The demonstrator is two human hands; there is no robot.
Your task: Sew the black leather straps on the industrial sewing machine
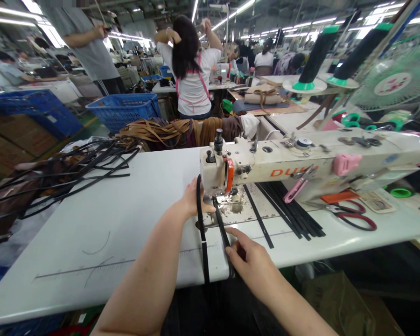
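Left hand (192, 198) sits right up against the sewing machine (301, 161) head, fingers curled around a black strap (203, 242) at the needle end. The strap loops from there back toward 6 o'clock and drops off the bench (91, 224) edge. Right hand (247, 256) lies flat with fingers together, pressing the other run of the strap down near the front edge.

Biggest worry, I'd say: those left fingers are really close to the presser foot, so a slip could put them under the needle. The strap could also skew if the right hand lets up.

Can't actually see the needle or the foot, since the machine head and the hand cover them. Strap ends hang out of view below the bench. More black strips (290, 210) and red scissors (353, 217) sit at 3 o'clock.
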